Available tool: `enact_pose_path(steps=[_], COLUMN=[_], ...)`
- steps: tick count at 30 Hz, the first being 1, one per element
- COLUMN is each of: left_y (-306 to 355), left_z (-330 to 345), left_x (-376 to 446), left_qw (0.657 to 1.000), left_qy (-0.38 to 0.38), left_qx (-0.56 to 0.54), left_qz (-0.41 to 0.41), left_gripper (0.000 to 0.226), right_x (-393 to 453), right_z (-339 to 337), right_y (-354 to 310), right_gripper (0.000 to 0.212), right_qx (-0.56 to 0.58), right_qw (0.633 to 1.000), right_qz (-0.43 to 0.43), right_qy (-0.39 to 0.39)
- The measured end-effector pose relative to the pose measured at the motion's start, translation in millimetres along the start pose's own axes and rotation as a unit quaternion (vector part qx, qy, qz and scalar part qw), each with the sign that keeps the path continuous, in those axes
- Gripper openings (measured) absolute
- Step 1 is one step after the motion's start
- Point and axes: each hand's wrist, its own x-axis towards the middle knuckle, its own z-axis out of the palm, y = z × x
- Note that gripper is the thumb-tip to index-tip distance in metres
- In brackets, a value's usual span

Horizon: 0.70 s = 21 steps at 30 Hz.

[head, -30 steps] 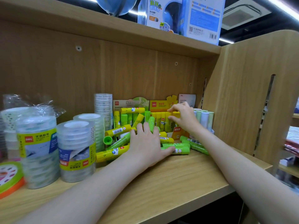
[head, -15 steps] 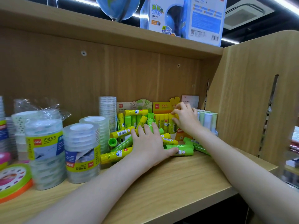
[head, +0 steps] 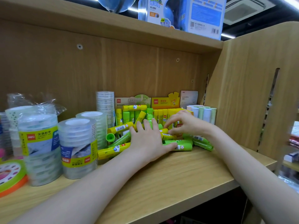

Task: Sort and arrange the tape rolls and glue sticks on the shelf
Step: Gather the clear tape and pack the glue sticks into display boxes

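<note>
Your right hand (head: pixel 186 125) has come nearer and lower since the earlier frames, off the upright sticks in the yellow box and down toward the loose pile; your left hand (head: pixel 148 141) has stayed flat on that pile, fingers spread.

You face a wooden shelf (head: pixel 178 175) with a wooden back panel (head: pixel 64 70) and an upper board carrying a blue globe box (head: pixel 186 13); on the left of the shelf stand wrapped stacks of clear tape rolls (head: pixel 38 147), a second stack (head: pixel 77 147) just to their right, a third (head: pixel 95 126) farther back, and a tall narrow stack (head: pixel 105 107) against the back panel; a green and orange flat roll (head: pixel 11 177) lies at the near left edge.

Right of the tape, the glue sticks lie in a loose heap (head: pixel 123 126) of yellow and green tubes, some crossing one another; behind them more sticks stand upright in a yellow display box (head: pixel 165 102) and a pale green one (head: pixel 132 101); pastel sticks (head: pixel 203 113) stand at the far right, near the side panel.

Your left hand presses down on the heap with straight fingers, thumb reaching over a green stick (head: pixel 181 147) at the near right; it grips nothing; your right hand's fingers are curled over the yellow sticks in the middle of the heap, but you cannot tell whether they have pinched one.
</note>
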Motion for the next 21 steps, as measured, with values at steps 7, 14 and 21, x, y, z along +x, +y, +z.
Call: enact_pose_path(steps=[7,14,21], left_y=[0,-1,0], left_z=[1,2,2], left_x=[1,1,1], left_qw=[1.0,1.0,1.0], left_qy=[-0.008,-0.013,-0.012], left_qx=[0.008,0.006,-0.001], left_qz=[0.002,0.005,0.004], left_gripper=[0.102,0.101,0.103], right_x=[-13,-6,8], right_z=[-21,-14,7], right_y=[-1,9,13], right_gripper=[0.011,0.01,0.012], right_qx=[0.296,0.219,-0.045], right_qw=[0.939,0.88,0.958], right_qz=[0.057,0.082,0.083], right_qy=[0.167,0.413,0.271])
